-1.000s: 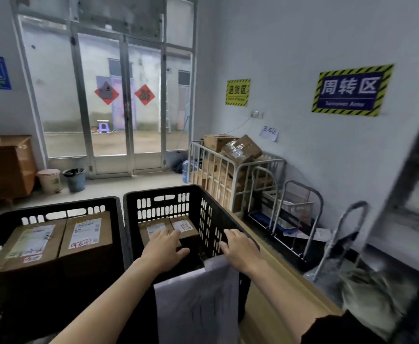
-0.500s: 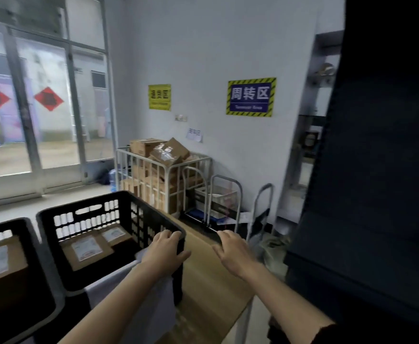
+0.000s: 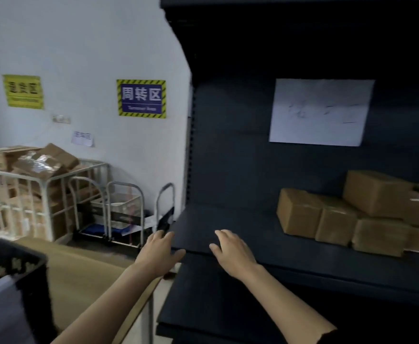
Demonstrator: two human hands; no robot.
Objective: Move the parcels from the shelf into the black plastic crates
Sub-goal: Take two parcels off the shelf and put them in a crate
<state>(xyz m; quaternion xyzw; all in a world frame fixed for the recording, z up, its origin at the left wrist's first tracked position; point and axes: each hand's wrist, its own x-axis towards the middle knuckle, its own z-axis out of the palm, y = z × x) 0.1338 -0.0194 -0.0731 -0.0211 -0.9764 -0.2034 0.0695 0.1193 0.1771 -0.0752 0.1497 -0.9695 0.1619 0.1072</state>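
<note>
Both grips open and empty: left hand, right hand; five parcels on shelf.

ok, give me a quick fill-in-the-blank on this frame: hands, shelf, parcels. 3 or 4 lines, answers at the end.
1. Both the left hand and the right hand are open and hold ____.
2. The cardboard parcels sit toward the ____ side of the dark shelf.
3. The black crate lies to the person's ____.
4. The white paper sheet hangs ____ the parcels.

Missing words: nothing; right; left; above
</note>
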